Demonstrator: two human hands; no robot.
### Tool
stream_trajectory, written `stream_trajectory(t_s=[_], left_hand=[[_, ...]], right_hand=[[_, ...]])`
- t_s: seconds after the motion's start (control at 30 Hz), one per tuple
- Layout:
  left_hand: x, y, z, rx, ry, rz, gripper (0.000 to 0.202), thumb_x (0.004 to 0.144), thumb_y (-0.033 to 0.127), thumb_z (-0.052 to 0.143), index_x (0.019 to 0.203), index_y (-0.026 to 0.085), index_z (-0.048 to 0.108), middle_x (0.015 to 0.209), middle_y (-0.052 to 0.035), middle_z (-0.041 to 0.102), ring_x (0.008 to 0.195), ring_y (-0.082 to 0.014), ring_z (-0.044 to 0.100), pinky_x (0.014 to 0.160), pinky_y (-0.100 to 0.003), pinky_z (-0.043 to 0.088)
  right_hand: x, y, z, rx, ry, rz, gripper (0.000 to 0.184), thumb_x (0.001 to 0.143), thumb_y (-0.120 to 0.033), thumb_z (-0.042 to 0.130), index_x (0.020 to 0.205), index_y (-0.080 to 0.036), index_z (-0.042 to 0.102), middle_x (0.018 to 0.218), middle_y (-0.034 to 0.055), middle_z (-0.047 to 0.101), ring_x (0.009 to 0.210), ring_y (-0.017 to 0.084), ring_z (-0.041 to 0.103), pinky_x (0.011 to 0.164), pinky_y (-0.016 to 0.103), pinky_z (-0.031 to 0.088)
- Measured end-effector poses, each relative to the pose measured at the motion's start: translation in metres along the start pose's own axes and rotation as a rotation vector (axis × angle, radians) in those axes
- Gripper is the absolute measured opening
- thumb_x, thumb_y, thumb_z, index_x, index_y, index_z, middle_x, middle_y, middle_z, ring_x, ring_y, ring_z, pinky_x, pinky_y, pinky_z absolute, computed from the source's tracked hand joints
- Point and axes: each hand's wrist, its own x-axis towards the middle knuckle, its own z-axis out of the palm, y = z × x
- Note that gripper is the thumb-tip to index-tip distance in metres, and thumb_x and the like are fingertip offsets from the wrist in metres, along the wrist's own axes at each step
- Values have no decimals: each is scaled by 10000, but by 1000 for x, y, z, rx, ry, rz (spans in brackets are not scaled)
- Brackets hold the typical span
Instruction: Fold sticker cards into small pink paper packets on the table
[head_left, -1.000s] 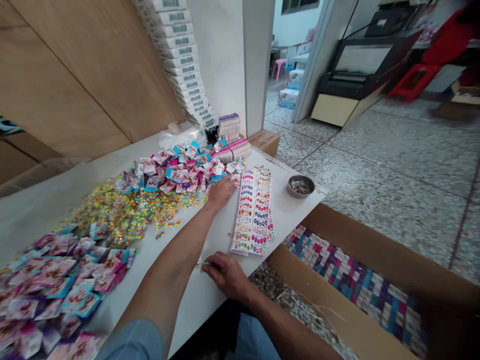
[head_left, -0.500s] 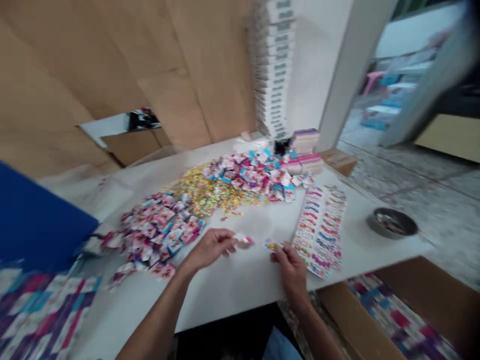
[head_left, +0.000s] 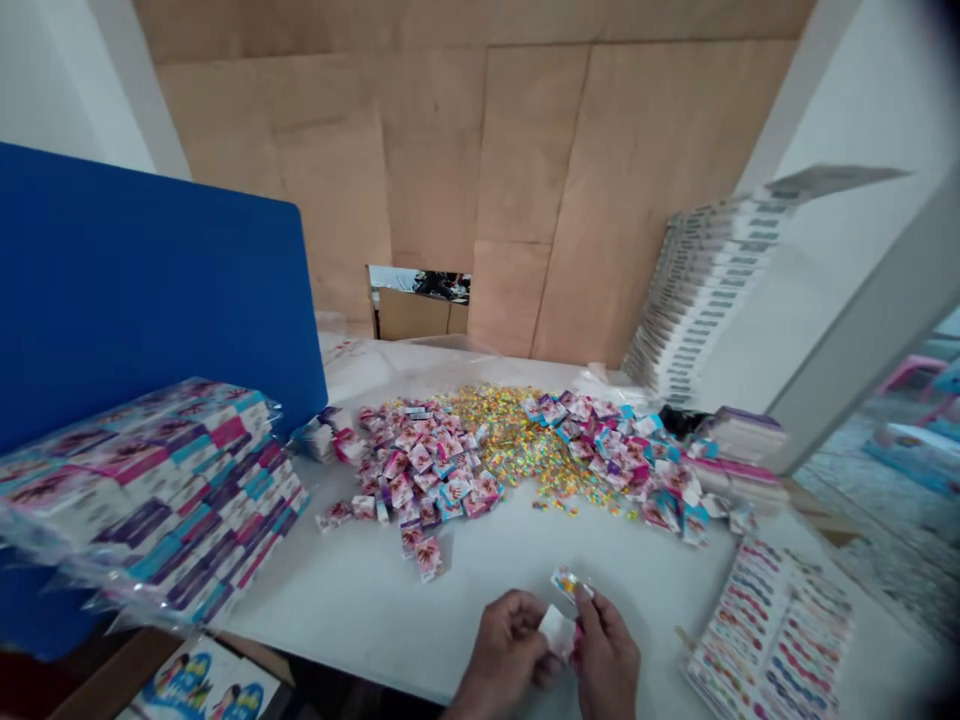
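My left hand (head_left: 508, 645) is closed on a small white box (head_left: 557, 632), perhaps a folded card, with a bit of pink at its edge. Against it works my right hand (head_left: 609, 655), which pinches a small flat packet (head_left: 566, 582) with yellow and orange bits between thumb and fingers. Both hands meet low over the front of the white table (head_left: 360, 610). Beyond them lie a left pile of small pink, white and blue boxes (head_left: 420, 455), a spread of tiny yellow and multicoloured pieces (head_left: 517, 440), and a right pile of similar boxes (head_left: 622, 450).
Plastic-wrapped stacks of boxes (head_left: 187, 480) stand at left before a blue panel (head_left: 150, 280). Sticker-like sheets (head_left: 772, 620) with colourful rows lie at right. A tall leaning stack of white packs (head_left: 705, 290) rises behind. A printed carton (head_left: 202, 685) sits below the left edge.
My view has swung left, bringing the wrapped stacks and blue panel further in. My hands, apart before, have come together, the white box now beside the packet.
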Motion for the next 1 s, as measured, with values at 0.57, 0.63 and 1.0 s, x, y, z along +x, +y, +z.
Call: stream_trajectory(t_s=[0.57,0.63,1.0], left_hand=[[-34,-40,-21,-60,252,220,346,685,439,787,932,206,719,731,-50,672,698,-213,613,647,-308,486],[-37,-45,-26,-43,265,270,277,741,410,748,935,218,701,768,-48,682,730,-214,620,688,-311,495],[-18,-34,-86,364,51,546,242,913,254,562,1135,200,643,1046,-65,723,957,-196,663,904,-313,501]], right_hand=[[-38,13,39,-132,-21,-32,463,748,-620,696,866,-174,732,571,-18,648,450,155,547,426,268,426],[-45,14,41,-114,-42,-11,474,741,-607,709,901,-161,727,634,-8,678,493,158,572,461,269,453],[-37,-24,44,4,-137,-168,355,829,-509,707,923,-168,678,756,11,704,690,177,680,678,318,552]])
